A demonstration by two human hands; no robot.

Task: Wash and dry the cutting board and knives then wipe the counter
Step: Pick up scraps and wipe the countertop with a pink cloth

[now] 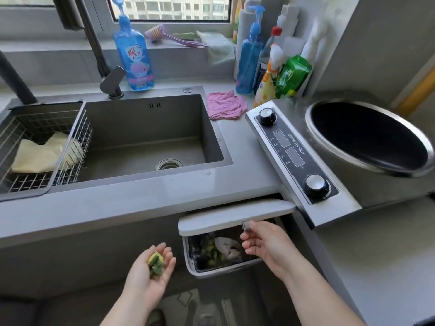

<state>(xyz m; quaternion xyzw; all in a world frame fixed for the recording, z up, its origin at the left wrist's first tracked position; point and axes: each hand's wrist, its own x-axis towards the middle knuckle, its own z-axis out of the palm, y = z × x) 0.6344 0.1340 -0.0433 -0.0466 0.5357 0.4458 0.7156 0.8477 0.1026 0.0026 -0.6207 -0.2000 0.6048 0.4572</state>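
Left hand (150,271): nearest to us, palm up, fingers loosely cupped and not closed, a clump of green-and-yellow vegetable scraps (155,263) lying in the palm, just left of the bin.
Right hand (266,243): thumb and fingertips pinched the small metal handle (246,225) under the flat white bin lid (230,214), and the lid stood raised.
Bin: the white-rimmed waste bin (195,267) below the counter edge lay open, with green trimmings and crumpled white paper inside. By the look of it, the scraps were headed there.
Counter: the grey stone counter (141,201) showed no wiping under way; that step looked undone.
Sink: the grey rectangular steel sink (131,128) held no dishes, and no water ran.
Basket: the wire draining basket (77,137) at the sink's left held only a folded cream cloth (35,156).
Pink cloth: the crumpled pink cloth (224,105) sat on the counter right of the sink, untouched.
Soap: the blue pump bottle of dish soap (135,55) stood behind the sink, near the tap.
Cutting board and knives: nowhere in view, so washed or not, I could not tell; this looked like clearing up, with the wipe to come.
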